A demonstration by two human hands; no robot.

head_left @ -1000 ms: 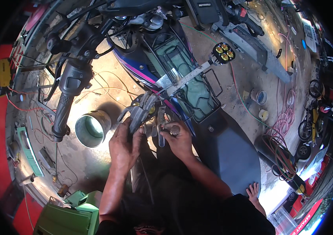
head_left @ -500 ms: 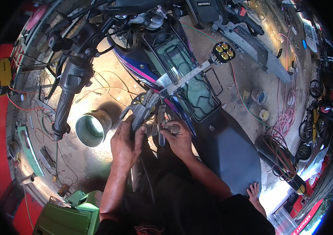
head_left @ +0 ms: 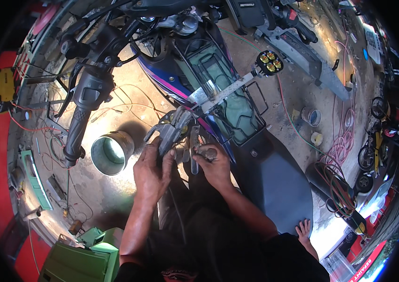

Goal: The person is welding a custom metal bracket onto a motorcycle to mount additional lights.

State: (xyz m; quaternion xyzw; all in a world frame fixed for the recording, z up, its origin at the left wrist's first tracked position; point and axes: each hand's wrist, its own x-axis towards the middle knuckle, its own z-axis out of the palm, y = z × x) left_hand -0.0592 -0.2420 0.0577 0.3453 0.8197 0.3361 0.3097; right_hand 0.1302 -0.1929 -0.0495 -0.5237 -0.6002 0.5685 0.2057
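Note:
My left hand [head_left: 152, 174] is closed round a grey clamp-like metal tool [head_left: 173, 130] at the near-left end of a flat metal bar [head_left: 225, 95]. Its jaws are too crowded to tell exactly what they grip. Just to the right, my right hand [head_left: 214, 164] pinches a slim, flat metal strip [head_left: 195, 149] held nearly upright close to the tool. The bar lies across the open frame of a motorcycle, above a green panel [head_left: 244, 115]. At its far end sits a round-cornered LED light [head_left: 269, 62] with yellow lenses.
The black seat [head_left: 274, 183] is on the right, another person's hand [head_left: 304, 229] resting by its edge. Handlebar grip [head_left: 78, 134] and bucket [head_left: 111, 152] stand left. Hoses [head_left: 340, 145] coil on the floor at right; a green plastic case [head_left: 82, 258] is at lower left.
Both hands keep nearly the same place and hold. The tool's upper end appears slightly shifted, and the whole view has moved a little.

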